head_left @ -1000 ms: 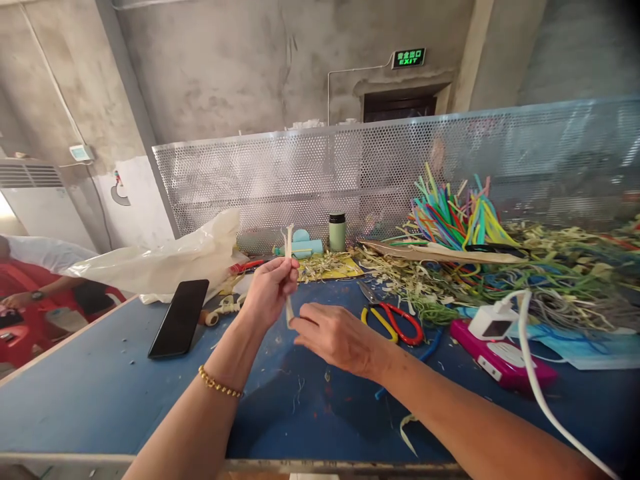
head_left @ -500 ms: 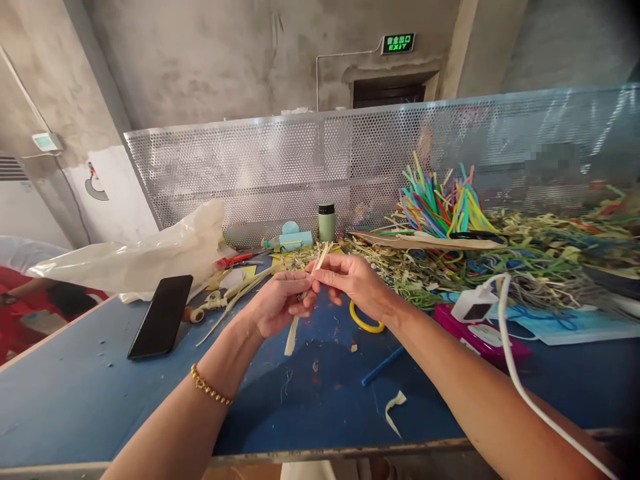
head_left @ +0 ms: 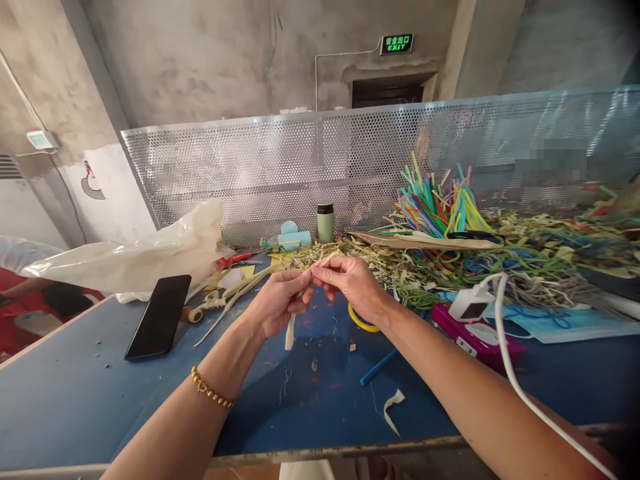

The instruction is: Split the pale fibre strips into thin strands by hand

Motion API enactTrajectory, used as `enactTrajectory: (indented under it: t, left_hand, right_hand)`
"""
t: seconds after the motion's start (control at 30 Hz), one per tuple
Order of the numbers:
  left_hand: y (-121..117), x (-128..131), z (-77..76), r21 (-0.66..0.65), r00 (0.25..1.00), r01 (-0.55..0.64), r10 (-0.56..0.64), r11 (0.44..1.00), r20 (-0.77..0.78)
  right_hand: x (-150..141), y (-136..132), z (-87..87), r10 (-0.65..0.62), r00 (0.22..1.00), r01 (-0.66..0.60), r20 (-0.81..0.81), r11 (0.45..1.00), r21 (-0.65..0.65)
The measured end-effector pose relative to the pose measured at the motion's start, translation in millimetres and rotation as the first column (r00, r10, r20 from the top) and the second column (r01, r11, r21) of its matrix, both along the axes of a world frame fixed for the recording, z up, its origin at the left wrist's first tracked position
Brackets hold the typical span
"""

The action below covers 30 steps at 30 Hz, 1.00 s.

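Note:
Over the middle of the blue table, my left hand (head_left: 281, 299) and my right hand (head_left: 350, 283) meet at the fingertips. Both pinch a pale, cream-coloured flat strip (head_left: 290, 332). One end of it hangs below my left fingers, and another pale part points up and away past my right fingers. The fingers hide its middle. Under my right wrist lies a yellow ring (head_left: 361, 321), partly covered. A blue stick (head_left: 379, 367) and a small curled pale scrap (head_left: 393, 412) lie on the table nearer to me.
A black phone (head_left: 159, 317) lies left, beside a clear plastic bag (head_left: 150, 250). Behind my hands stand a green bottle (head_left: 325, 223) and a heap of dried strands (head_left: 415, 270). At right are a magenta power strip (head_left: 483, 333), a white cable (head_left: 506, 353) and a blue mask (head_left: 585, 323).
The strip's upper end has tilted from nearly upright to leaning right and lower. Both hands stay together, with the fingertips slightly shifted.

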<state>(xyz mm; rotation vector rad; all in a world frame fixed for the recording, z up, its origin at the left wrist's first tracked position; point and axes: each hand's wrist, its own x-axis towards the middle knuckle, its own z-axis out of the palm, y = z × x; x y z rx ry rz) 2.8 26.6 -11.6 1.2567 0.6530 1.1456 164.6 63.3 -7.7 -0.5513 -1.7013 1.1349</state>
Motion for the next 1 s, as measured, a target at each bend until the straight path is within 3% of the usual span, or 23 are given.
enactTrajectory:
  t: [0.37,0.6,0.8,1.0]
  left_hand:
    - [1.8,2.2,-1.7,-0.012,0.99,-0.14,0.139,0.99,-0.026]
    - [-1.2,7.6,-1.5,0.068,0.956,-0.249,0.257,0.966,-0.14]
    - [-1.4,8.6,-1.4,0.108,0.909,-0.296,0.314,0.949,-0.273]
    - [-0.9,6.9,-2.1,0.062,0.933,-0.276,0.283,0.959,-0.222]
  right_hand:
    - [1.3,0.1,1.1,0.011,1.0,-0.011,0.015,1.0,-0.013]
    - [0.7,6.0,-6.7,-0.197,0.969,0.177,0.149,0.974,0.138]
    - [1.0,2.1,-4.9,-0.296,0.924,0.209,0.24,0.921,0.33]
    - [-2.3,-3.0,-2.7,-0.382,0.899,0.276,0.213,0.874,0.401]
